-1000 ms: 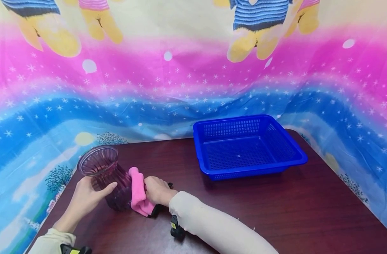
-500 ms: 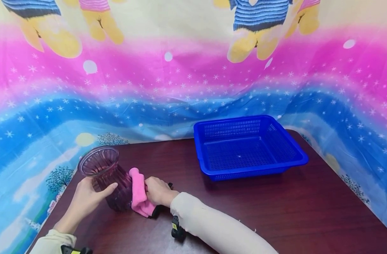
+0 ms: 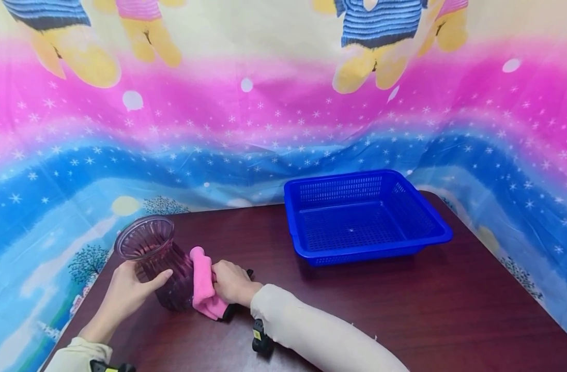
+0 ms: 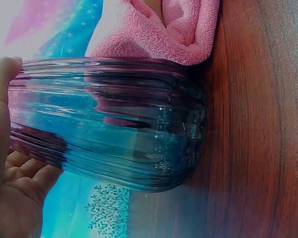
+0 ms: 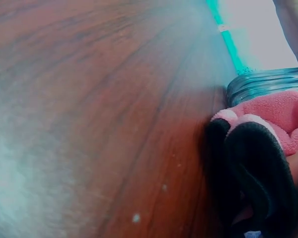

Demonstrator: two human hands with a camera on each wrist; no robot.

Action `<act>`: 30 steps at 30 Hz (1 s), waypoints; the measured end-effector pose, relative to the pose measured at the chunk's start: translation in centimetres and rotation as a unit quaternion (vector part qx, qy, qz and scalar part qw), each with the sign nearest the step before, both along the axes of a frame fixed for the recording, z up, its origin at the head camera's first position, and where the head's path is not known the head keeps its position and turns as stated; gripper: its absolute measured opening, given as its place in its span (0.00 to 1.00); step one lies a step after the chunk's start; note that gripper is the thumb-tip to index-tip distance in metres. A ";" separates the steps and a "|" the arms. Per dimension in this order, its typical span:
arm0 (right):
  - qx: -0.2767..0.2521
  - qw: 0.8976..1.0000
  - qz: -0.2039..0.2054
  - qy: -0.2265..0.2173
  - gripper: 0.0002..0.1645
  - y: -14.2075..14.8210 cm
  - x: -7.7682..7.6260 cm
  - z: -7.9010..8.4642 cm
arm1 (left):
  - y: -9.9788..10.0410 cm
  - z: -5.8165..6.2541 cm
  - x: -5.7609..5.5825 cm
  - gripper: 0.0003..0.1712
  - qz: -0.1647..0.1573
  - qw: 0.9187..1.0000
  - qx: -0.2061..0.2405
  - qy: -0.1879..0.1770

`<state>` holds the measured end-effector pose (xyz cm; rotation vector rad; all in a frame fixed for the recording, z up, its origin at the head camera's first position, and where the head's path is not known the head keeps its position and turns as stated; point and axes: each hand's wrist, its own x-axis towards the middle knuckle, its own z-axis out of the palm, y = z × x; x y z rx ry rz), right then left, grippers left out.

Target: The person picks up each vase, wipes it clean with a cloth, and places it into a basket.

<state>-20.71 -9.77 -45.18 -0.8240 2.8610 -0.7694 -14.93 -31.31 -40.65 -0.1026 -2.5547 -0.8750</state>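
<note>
A purple-tinted ribbed glass vase (image 3: 178, 287) with a flared rim stands on the table at the left, its mouth facing up. My left hand (image 3: 120, 294) grips it just below the rim, thumb on the near side and fingers round the far side. A pink towel (image 3: 203, 284) with a dark lining or edge is bunched in my right hand (image 3: 232, 281), which presses it against the vase's right side. In the left wrist view the towel (image 4: 139, 34) lies along the ribbed glass (image 4: 129, 129). The right fingertips are hidden behind the folds.
A blue perforated plastic basket (image 3: 371, 253) sits at the back right of the dark red wooden table (image 3: 441, 310). A printed curtain (image 3: 264, 103) hangs along the table's back and sides.
</note>
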 end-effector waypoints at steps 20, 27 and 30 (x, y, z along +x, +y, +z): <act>-0.030 0.999 0.001 0.037 0.19 -0.1 0.0 0.0 | -0.1 -0.3 -0.1 0.27 0.001 1.000 0.001 0.009; -0.043 0.999 0.008 0.028 0.21 -0.2 -0.1 1.0 | -0.1 -0.1 -0.1 0.26 0.001 1.000 0.008 0.001; -0.051 0.998 0.016 0.035 0.21 -0.2 0.0 1.4 | 0.0 -0.1 0.0 0.27 0.000 1.000 0.011 -0.003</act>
